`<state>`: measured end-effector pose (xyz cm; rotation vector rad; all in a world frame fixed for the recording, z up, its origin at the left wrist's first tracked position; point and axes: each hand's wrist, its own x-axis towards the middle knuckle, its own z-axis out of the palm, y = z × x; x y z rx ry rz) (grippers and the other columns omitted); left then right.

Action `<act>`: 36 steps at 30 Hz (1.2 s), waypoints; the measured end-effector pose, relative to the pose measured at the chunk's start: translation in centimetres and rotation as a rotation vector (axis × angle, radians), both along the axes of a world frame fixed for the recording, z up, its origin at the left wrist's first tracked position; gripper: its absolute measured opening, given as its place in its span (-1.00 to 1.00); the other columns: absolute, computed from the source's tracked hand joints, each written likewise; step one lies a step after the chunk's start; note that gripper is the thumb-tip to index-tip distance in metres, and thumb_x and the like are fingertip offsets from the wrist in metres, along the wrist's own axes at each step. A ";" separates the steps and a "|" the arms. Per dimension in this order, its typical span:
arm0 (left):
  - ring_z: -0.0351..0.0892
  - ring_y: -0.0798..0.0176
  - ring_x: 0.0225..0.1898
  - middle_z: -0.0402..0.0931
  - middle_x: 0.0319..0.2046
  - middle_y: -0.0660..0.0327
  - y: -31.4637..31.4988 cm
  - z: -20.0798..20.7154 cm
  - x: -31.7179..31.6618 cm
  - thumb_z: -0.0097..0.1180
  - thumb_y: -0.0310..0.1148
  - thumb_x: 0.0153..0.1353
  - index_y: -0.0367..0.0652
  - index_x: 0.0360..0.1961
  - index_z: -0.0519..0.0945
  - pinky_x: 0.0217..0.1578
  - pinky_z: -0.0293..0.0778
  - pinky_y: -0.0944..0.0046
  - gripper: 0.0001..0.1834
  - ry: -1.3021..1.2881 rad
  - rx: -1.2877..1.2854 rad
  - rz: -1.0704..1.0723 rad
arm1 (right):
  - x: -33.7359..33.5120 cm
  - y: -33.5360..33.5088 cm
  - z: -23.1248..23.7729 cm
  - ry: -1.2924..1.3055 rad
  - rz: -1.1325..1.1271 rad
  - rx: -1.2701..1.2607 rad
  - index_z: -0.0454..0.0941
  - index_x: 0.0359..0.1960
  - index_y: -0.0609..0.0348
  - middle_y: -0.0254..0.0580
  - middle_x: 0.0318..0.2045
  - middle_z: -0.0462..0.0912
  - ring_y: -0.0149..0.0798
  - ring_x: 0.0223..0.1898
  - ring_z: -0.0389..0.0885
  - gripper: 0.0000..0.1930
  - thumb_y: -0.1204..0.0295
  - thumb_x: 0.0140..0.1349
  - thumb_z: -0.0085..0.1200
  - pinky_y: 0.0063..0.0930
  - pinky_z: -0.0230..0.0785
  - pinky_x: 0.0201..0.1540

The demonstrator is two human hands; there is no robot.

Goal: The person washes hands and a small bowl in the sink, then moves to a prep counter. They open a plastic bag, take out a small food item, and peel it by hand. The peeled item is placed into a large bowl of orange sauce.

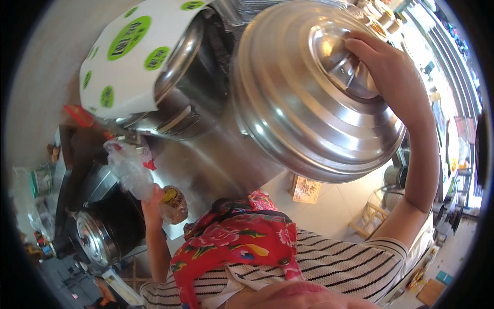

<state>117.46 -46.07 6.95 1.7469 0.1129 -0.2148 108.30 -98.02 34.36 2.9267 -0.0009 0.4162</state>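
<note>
My right hand (386,67) is closed round the raised centre grip of a large domed metal lid (288,98) with stepped rings. The lid is tilted, its outer side turned toward me; what lies behind it is hidden. Lower on the left, my left hand (152,202) is closed on a crumpled clear plastic bag (127,167). Close beside this hand stands a clear jar (175,208) with brown contents and a yellow-green patch on top.
A metal counter (206,159) spreads before me. A shiny metal pot (177,110) stands at the back, partly under a white sheet with green ovals (121,67). A big dark pot with a shiny lid (95,239) sits at left. On the floor is a wooden stool (306,189).
</note>
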 end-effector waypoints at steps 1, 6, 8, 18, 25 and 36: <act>0.45 0.34 -0.27 0.48 -0.29 0.30 -0.4 -0.7 0.2 0.13 -0.24 0.28 -0.25 -0.16 0.54 -0.17 0.39 0.27 -0.73 0.061 0.049 0.033 | -0.3 -0.2 -0.1 -0.028 -0.004 -0.007 0.49 0.03 0.14 -0.16 0.02 0.58 -0.07 -0.07 0.61 -0.65 0.56 0.18 -0.09 -0.38 0.41 0.03; 0.51 -0.23 -0.15 0.55 -0.26 -0.22 -2.0 -3.5 2.6 0.05 -0.21 0.22 -0.36 -0.21 0.58 -0.10 0.42 0.03 -0.64 -0.171 0.590 -0.365 | -3.9 7.1 -2.2 -0.368 0.149 -0.306 0.51 -0.08 0.14 -0.18 -0.13 0.57 -0.13 -0.04 0.56 -0.69 0.40 0.12 0.00 -0.30 0.44 0.02; 0.53 -0.23 -0.20 0.57 -0.30 -0.16 -3.4 -3.9 3.8 0.04 -0.25 0.18 -0.32 -0.26 0.59 -0.15 0.43 -0.01 -0.69 -0.243 0.653 -0.512 | -4.2 13.5 -5.3 -0.195 0.597 0.080 0.51 -0.07 0.21 -0.19 -0.18 0.57 -0.13 -0.05 0.55 -0.65 0.37 0.09 0.00 -0.29 0.42 0.06; 0.52 -0.04 -0.14 0.51 -0.18 -0.01 -3.7 1.1 4.6 0.18 -0.54 -0.03 -0.29 -0.25 0.52 -0.13 0.42 0.08 -0.75 -0.183 0.448 -0.680 | 8.9 22.3 -24.5 0.432 0.618 0.423 0.56 -0.34 0.13 -0.16 -0.51 0.66 -0.13 -0.40 0.66 -0.80 0.29 0.07 0.13 -0.02 0.35 0.00; 0.50 0.13 -0.16 0.49 -0.20 0.05 -0.8 0.2 8.6 0.16 -0.57 -0.03 -0.28 -0.22 0.54 -0.16 0.43 0.23 -0.72 -0.937 0.693 -0.510 | 5.2 24.8 -24.7 0.818 0.327 1.851 0.49 -0.21 0.14 -0.33 -0.51 0.56 -0.46 -0.57 0.51 -0.78 0.25 0.35 -0.05 -0.54 0.32 -0.59; 0.52 0.28 -0.19 0.54 -0.24 0.20 -2.9 8.6 2.9 0.22 -0.57 -0.05 -0.25 -0.30 0.59 -0.13 0.40 0.35 -0.78 -0.539 -0.049 -0.587 | 10.6 28.8 -26.9 0.577 0.757 2.200 0.54 0.00 0.20 -0.25 -0.12 0.64 -0.38 -0.13 0.58 -0.68 0.34 0.26 0.12 -0.45 0.47 -0.07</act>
